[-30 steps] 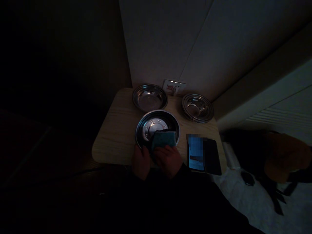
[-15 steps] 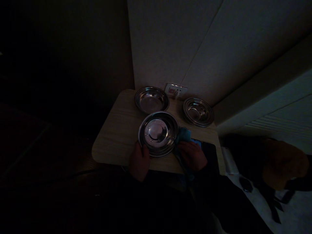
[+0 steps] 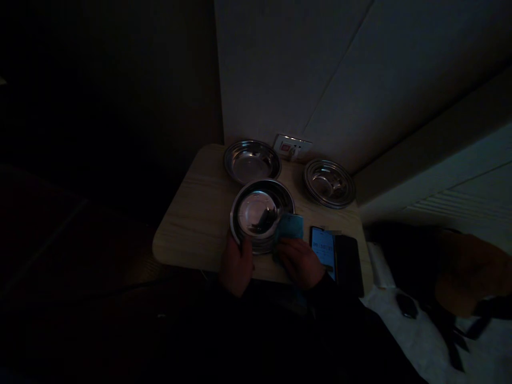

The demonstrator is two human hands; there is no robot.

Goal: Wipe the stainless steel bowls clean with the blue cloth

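A shiny steel plate (image 3: 258, 210) sits near the front of a small wooden table (image 3: 196, 218). My left hand (image 3: 237, 264) grips the plate's near left rim, fingers closed on it. My right hand (image 3: 300, 261) is closed on a teal cloth (image 3: 288, 226), which lies against the plate's right rim. The room is dim and both sleeves are dark.
Two more steel plates stand at the back: one (image 3: 252, 160) at the middle, a small stack (image 3: 330, 183) at the right. A wall socket (image 3: 293, 146) is behind them. A lit phone (image 3: 323, 249) and a dark phone (image 3: 349, 261) lie right of my right hand.
The cloth went from inside the plate out to its right side, then back against the right rim. My left hand kept hold of the plate's rim.
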